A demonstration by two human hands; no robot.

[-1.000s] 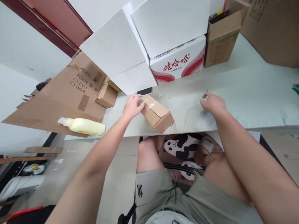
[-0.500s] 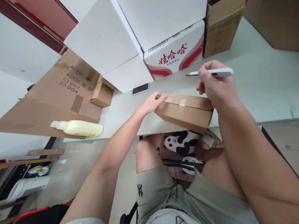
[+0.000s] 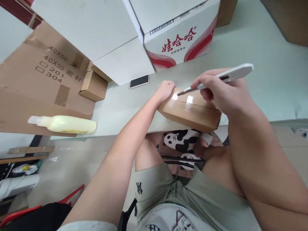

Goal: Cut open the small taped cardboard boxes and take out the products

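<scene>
A brown cardboard box (image 3: 190,112) lies at the table's front edge, with clear tape (image 3: 189,100) across the seam on its top. My left hand (image 3: 166,90) is closed over the box's far left corner, its fingers curled and partly hidden. In my right hand (image 3: 225,91) is a white utility knife (image 3: 234,73), its blade pointing left. The blade tip is at the taped left end of the seam; whether it has cut in, I cannot tell.
A phone (image 3: 139,81) lies behind the box. Further back stand a white and red carton (image 3: 179,45) and white boxes (image 3: 125,59). To the left are a small brown box (image 3: 93,86), a pale yellow bottle (image 3: 69,124) and a large printed carton (image 3: 31,93).
My right hand has brought the knife down and left, from above the table to the box's taped seam. My left hand has shifted onto the box's corner. The view has shifted too.
</scene>
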